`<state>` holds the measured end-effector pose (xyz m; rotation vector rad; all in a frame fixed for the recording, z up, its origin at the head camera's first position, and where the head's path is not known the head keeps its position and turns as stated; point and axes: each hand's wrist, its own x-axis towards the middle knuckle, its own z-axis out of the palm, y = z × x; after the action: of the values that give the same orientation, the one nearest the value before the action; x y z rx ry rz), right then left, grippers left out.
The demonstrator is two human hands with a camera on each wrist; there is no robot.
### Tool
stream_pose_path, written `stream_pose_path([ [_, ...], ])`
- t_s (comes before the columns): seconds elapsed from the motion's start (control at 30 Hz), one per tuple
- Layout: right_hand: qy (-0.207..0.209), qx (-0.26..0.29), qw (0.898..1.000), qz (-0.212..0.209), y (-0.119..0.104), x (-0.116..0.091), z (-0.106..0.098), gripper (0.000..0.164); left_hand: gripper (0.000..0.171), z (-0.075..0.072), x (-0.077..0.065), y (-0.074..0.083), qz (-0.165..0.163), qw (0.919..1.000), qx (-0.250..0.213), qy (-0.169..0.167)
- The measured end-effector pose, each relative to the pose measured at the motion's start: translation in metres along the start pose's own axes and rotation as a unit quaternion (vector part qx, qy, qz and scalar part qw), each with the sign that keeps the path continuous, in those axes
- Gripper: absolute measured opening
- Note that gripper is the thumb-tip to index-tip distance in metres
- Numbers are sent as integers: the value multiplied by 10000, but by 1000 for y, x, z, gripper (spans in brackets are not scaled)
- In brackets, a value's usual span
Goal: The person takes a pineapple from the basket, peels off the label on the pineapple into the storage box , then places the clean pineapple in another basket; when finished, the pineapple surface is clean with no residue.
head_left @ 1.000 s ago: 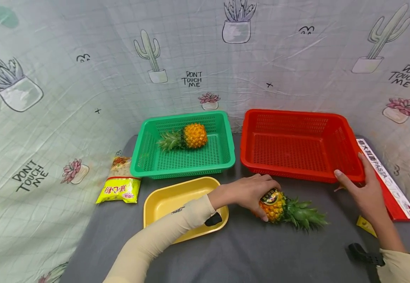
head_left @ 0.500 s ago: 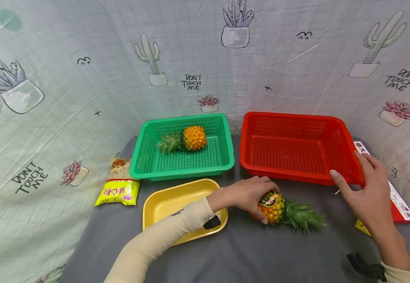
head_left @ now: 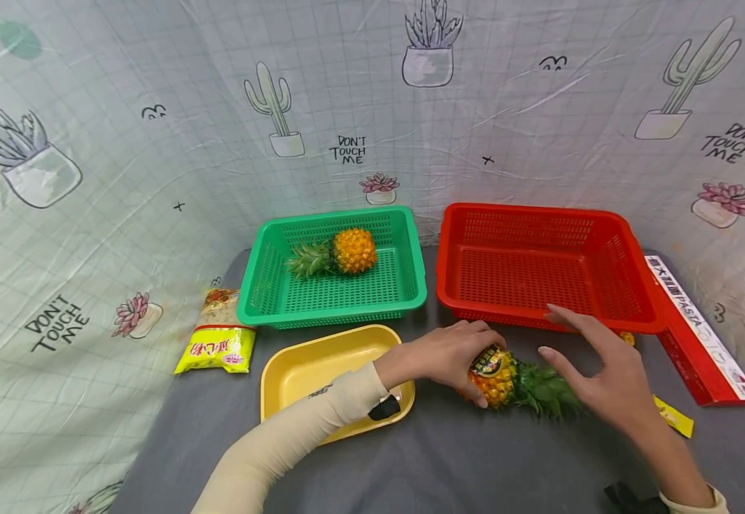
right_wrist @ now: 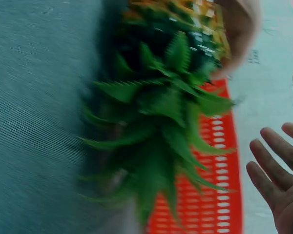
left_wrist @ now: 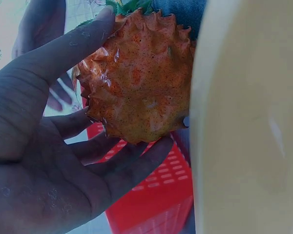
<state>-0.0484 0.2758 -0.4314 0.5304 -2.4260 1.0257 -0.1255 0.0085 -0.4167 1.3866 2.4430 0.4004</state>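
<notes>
On the grey cloth lies a pineapple point(head_left: 499, 387), tipped on its side with its green leaves point(right_wrist: 158, 126) pointing right. My left hand point(head_left: 452, 353) holds its body from the left, thumb on the near side. In the left wrist view the fingers curl under the spiky fruit point(left_wrist: 141, 83). My right hand point(head_left: 606, 375) hovers by the leaf crown with thumb and fingers spread, holding nothing. It covers the leaf tips in the head view. A second pineapple point(head_left: 354, 251) lies in the green basket point(head_left: 261, 318).
A red basket point(head_left: 449, 285) stands behind the held fruit. To the left are a yellow tray point(head_left: 276, 371) and a yellow bag point(head_left: 218, 346). At right lie a red-and-white pasta box point(head_left: 700, 335) and a small yellow packet point(head_left: 676, 417). A patterned cloth point(head_left: 218, 171) forms the backdrop.
My right hand has left the red basket's right front corner and moved left towards the pineapple's leaves. My left hand keeps its hold on the pineapple in the same spot.
</notes>
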Motion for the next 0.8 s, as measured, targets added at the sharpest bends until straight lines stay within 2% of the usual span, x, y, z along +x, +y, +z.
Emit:
stream_pose_path([
  [0.17,-182,148,9996,-155,3,-9,15,71,91,2,-1,1,-27,10000,9,73],
  [0.43,-1054,-58,9943,166,7,-18,34,48,92,4,-1,-1,-31,9997,-143,196],
  [0.6,-1413,-236,9893,275,8,-18,38,51,89,4,-2,0,3,9996,-139,248],
  [0.8,-1723,-333,9840,313,11,-17,40,63,87,2,-2,2,-124,9996,-134,218],
])
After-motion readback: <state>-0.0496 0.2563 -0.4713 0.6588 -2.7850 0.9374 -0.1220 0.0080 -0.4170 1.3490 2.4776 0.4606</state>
